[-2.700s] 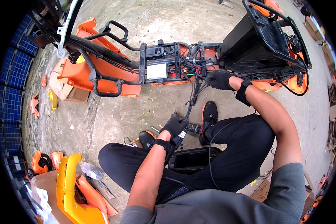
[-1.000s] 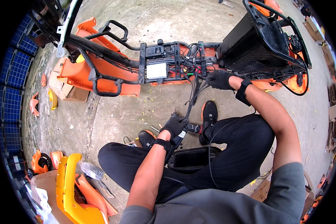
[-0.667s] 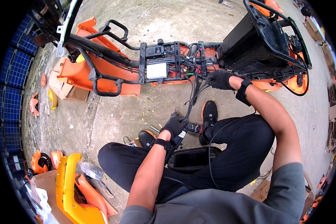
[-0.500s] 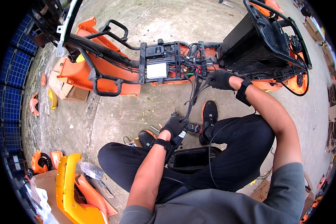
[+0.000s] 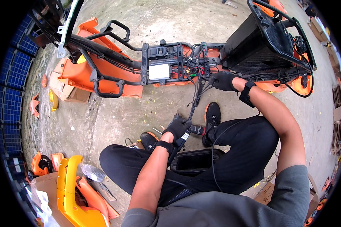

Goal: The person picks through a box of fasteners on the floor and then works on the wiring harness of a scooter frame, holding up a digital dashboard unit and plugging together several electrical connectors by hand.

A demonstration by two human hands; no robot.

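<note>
My left hand (image 5: 176, 128), in a black glove, is closed around a bundle of black cables (image 5: 193, 106). A black box with a white label (image 5: 184, 136) lies against that palm, and the cables run from it up to the scooter frame (image 5: 144, 64). At the near side of the frame, my gloved right hand (image 5: 223, 81) has its fingers closed on the upper cables, close to where they enter the wiring (image 5: 193, 62); the fingertips are partly hidden. A power drill (image 5: 197, 129) lies on the floor just beyond my left hand.
Orange body panels (image 5: 79, 75) sit under the frame. A tall black box (image 5: 244, 43) stands on its right. An open black bin (image 5: 193, 160) is between my legs. Yellow (image 5: 66, 181) and orange panels (image 5: 89, 191) lie at lower left, and a cardboard box (image 5: 70, 90) is further off.
</note>
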